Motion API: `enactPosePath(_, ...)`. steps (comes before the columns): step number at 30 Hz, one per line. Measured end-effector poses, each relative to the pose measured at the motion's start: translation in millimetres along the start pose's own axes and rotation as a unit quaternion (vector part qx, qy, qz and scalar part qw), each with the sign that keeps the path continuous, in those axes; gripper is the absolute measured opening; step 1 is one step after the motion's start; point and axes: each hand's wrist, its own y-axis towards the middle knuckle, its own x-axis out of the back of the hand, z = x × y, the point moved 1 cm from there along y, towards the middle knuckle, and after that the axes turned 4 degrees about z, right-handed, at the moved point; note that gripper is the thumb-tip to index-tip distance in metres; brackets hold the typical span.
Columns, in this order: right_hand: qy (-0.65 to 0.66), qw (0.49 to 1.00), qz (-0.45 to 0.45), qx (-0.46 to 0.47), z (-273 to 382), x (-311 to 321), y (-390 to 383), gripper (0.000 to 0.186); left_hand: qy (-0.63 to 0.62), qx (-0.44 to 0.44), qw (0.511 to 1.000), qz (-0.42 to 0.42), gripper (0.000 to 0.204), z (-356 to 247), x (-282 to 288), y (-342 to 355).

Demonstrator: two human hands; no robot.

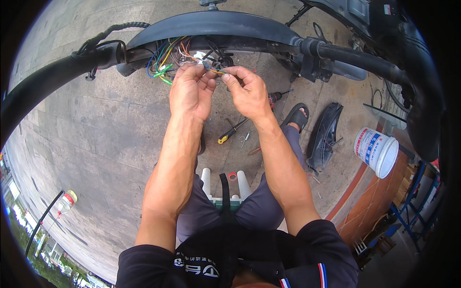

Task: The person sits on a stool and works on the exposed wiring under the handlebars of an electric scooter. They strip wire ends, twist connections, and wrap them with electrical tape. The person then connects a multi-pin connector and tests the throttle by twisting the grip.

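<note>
My left hand is closed in a pinch at a small dark grey wire connector. Close beside it, my right hand pinches a thin orange-yellow wire that runs between the two hands. What lies under the fingertips is partly hidden. A loose bundle of coloured wires, with blue, green, yellow and orange strands, hangs from under a black curved handlebar cover. Green-sleeved terminals sit at the wire ends, left of my left hand.
Black handlebars stretch across the top. On the paved ground lie a yellow-handled screwdriver, a red-black power drill and a black curved panel. A white bucket stands right; a red tape roll lies between my legs.
</note>
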Motion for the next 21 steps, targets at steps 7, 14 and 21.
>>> enactPosePath(7,0.014,1.0,-0.003,-0.015,1.9,-1.2,0.1,0.017,-0.008,-0.01,1.0,-0.02,0.01,0.6,-4.6,-3.7)
enactPosePath(14,0.01,1.0,-0.005,-0.013,2.9,-0.8,0.3,0.017,-0.013,-0.011,1.0,-0.02,0.01,-0.7,-6.7,-3.6)
enactPosePath(21,0.012,1.0,-0.006,0.0,3.2,-2.0,-0.3,0.018,-0.018,-0.014,1.0,-0.018,0.009,-1.5,-6.9,-4.0)
